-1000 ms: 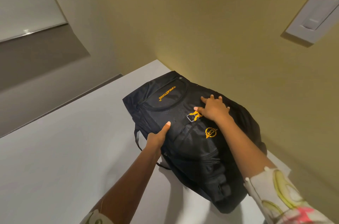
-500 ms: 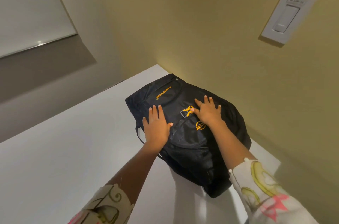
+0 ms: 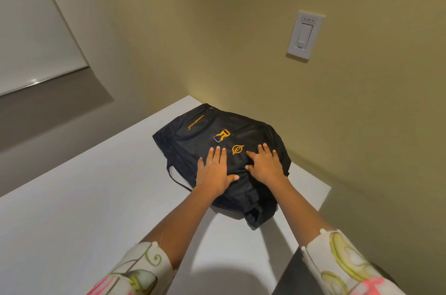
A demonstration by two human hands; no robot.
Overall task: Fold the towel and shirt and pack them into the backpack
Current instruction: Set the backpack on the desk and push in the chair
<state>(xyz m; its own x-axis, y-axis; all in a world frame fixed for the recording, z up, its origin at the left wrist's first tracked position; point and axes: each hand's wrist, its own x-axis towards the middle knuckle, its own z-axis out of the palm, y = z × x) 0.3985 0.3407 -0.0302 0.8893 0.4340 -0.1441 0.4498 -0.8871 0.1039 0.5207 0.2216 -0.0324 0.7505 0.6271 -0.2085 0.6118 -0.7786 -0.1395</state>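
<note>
A black backpack point(image 3: 193, 135) with orange lettering, an orange logo and an orange buckle point(image 3: 222, 135) lies flat and closed on the white table point(image 3: 84, 210), in the far right corner by the wall. My left hand point(image 3: 214, 171) lies flat on its front panel with straight fingers, just below the buckle. My right hand point(image 3: 265, 164) presses flat beside it, right of the logo, fingers spread. No towel or shirt is visible.
A yellow wall runs close behind and to the right of the backpack, with a white light switch point(image 3: 304, 35) on it. A window blind point(image 3: 31, 29) hangs at the upper left. The table's right edge point(image 3: 323, 198) sits just past the backpack.
Both hands slid down the backpack toward me; the left hand went from gripping its side to lying flat on top. The backpack has shifted slightly toward the corner, and the view tilted up.
</note>
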